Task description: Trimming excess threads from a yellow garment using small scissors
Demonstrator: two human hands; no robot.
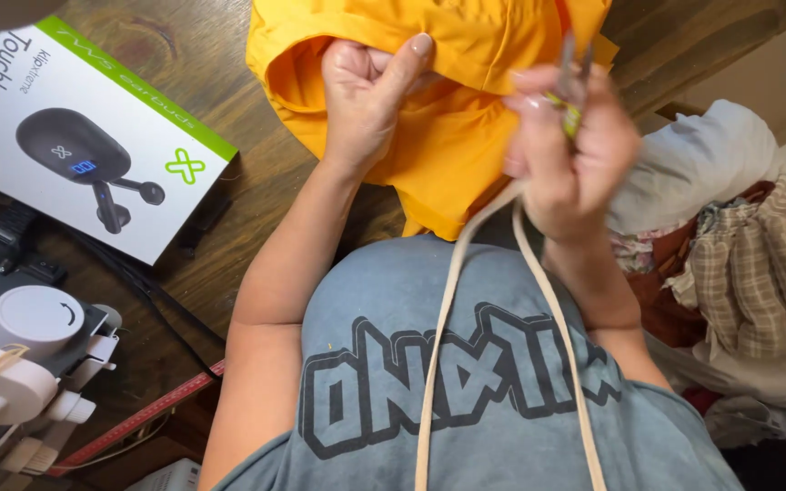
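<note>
A bright orange garment (448, 136) lies bunched on a dark wooden table (193, 55). My left hand (366, 95) is closed on a folded edge of it, thumb pressed on top. To the right, my right hand (566, 150), blurred by motion, pinches a small thin metal tool (575, 68) near the cloth. A beige cord or elastic band (448, 300) hangs from that hand in two strands down over my grey printed shirt.
A white and green earbuds box (75, 136) lies at the left. Below it stand a white sewing machine part (20, 345), black cables and a red ruler (147, 414). A pile of plaid and light fabrics (739, 236) sits at the right.
</note>
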